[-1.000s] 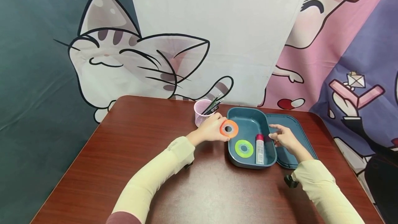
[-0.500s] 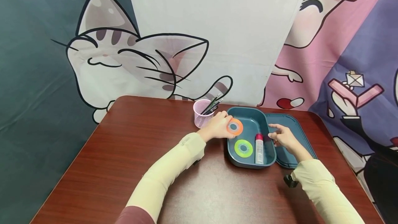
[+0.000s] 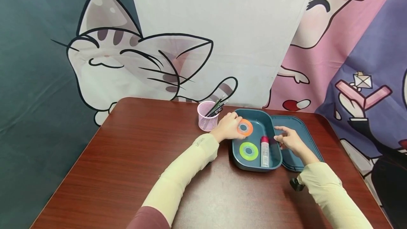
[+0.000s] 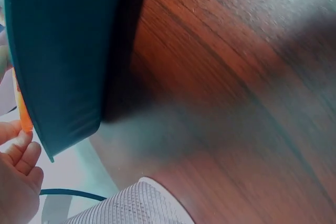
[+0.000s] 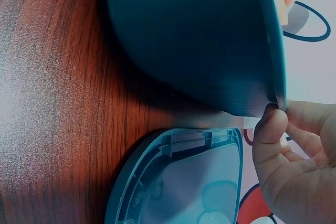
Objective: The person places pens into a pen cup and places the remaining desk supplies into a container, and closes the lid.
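My left hand (image 3: 228, 127) holds an orange tape roll (image 3: 250, 126) by its left edge, above the left side of a teal open box (image 3: 254, 168). In the left wrist view, the fingertips (image 4: 23, 136) pinch the tape roll's orange edge (image 4: 25, 119) just past the box rim. Inside the box lie a lime green tape roll (image 3: 244, 154) and a white tube with a red cap (image 3: 265, 153), like a glue stick. My right hand (image 3: 290, 140) pinches the box's right rim; the right wrist view shows its thumb (image 5: 274, 125) against the outer wall.
A teal lid (image 3: 294, 160) lies on the brown table (image 3: 143, 133), right of the box and partly under my right hand. Behind my left hand stands a pink mesh cup (image 3: 207, 120) with several pencils or pens (image 3: 216, 108). A printed cloth (image 3: 248, 27) hangs behind the table.
My left hand has moved right with the orange tape roll, carrying it from the box's left rim to over the inside. My right hand stays at the rim.
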### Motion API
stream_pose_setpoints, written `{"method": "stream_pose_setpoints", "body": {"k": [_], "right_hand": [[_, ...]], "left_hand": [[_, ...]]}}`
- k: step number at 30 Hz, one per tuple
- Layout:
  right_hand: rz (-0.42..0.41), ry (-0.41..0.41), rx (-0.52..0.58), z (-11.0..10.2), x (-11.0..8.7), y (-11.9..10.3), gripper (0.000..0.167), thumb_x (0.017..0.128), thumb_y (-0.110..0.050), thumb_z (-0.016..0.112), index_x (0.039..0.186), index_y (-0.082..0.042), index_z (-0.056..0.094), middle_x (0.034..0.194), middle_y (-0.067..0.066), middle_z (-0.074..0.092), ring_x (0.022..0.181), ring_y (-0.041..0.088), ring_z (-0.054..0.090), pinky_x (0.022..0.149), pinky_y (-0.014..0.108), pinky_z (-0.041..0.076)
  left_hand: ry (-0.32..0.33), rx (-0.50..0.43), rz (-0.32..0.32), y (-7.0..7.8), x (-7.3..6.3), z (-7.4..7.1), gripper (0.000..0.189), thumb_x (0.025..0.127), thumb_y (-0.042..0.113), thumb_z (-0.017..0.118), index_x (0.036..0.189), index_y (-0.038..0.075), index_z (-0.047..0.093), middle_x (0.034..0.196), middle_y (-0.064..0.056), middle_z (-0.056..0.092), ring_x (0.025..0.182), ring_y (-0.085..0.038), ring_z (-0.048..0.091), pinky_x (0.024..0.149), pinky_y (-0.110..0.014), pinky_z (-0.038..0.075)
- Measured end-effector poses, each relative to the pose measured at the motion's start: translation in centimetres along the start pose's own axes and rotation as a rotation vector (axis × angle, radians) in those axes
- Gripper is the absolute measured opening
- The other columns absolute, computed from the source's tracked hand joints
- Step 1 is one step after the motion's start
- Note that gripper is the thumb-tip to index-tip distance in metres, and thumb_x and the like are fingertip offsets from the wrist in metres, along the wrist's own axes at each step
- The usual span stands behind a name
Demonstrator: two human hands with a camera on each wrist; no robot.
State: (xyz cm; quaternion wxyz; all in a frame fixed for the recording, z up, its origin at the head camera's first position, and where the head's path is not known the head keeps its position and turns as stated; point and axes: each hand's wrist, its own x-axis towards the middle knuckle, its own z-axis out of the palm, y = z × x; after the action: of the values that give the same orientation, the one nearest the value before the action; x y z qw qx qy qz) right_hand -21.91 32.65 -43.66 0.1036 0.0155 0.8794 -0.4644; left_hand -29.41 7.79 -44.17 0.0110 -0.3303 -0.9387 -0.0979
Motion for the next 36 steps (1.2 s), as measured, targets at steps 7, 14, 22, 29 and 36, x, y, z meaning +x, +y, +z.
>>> {"method": "stream_pose_setpoints", "body": {"k": [7, 14, 22, 29, 36], "right_hand": [[0.017, -0.004, 0.005, 0.0, 0.0, -0.1, 0.053, 0.088, -0.010, 0.050, 0.134, 0.004, 0.028, 0.090, 0.024, 0.052, 0.058, 0.011, 0.047, 0.056, 0.034, 0.050], [0.022, -0.004, 0.010, 0.0, 0.0, -0.1, 0.052, 0.088, -0.009, 0.050, 0.134, 0.004, 0.029, 0.089, 0.022, 0.052, 0.059, 0.012, 0.047, 0.056, 0.034, 0.050], [0.020, 0.000, 0.009, 0.1, 0.1, 0.1, 0.052, 0.088, -0.008, 0.050, 0.134, 0.003, 0.030, 0.086, 0.020, 0.053, 0.059, 0.012, 0.047, 0.056, 0.034, 0.050], [0.003, 0.004, 0.004, 0.1, 0.2, 0.3, 0.051, 0.087, -0.008, 0.050, 0.133, 0.005, 0.030, 0.088, 0.023, 0.053, 0.058, 0.011, 0.047, 0.055, 0.036, 0.050], [0.000, 0.005, 0.005, 0.0, 0.2, 0.4, 0.052, 0.088, -0.008, 0.050, 0.133, 0.005, 0.029, 0.089, 0.024, 0.053, 0.058, 0.011, 0.047, 0.055, 0.036, 0.050]], "left_hand": [[-0.033, 0.025, -0.039, 0.6, 0.5, 0.7, 0.074, 0.066, 0.057, 0.064, 0.123, 0.014, 0.049, 0.113, -0.001, 0.046, 0.103, -0.015, 0.042, 0.086, -0.028, 0.042], [-0.043, 0.157, -0.045, 1.1, 1.0, 1.3, 0.070, 0.065, 0.058, 0.064, 0.118, 0.014, 0.052, 0.108, -0.001, 0.047, 0.101, -0.015, 0.043, 0.092, -0.029, 0.036], [-0.071, 0.230, -0.034, 1.3, 1.2, 1.5, 0.071, 0.065, 0.058, 0.063, 0.120, 0.014, 0.052, 0.109, -0.002, 0.047, 0.103, -0.017, 0.043, 0.096, -0.030, 0.033], [-0.076, 0.263, -0.035, 1.3, 1.3, 1.8, 0.066, 0.067, 0.058, 0.062, 0.118, 0.017, 0.054, 0.108, -0.001, 0.049, 0.104, -0.017, 0.044, 0.097, -0.031, 0.031], [-0.091, 0.248, -0.048, 1.5, 1.4, 1.8, 0.064, 0.069, 0.055, 0.062, 0.121, 0.019, 0.052, 0.115, 0.000, 0.050, 0.109, -0.017, 0.043, 0.099, -0.031, 0.029]]}}
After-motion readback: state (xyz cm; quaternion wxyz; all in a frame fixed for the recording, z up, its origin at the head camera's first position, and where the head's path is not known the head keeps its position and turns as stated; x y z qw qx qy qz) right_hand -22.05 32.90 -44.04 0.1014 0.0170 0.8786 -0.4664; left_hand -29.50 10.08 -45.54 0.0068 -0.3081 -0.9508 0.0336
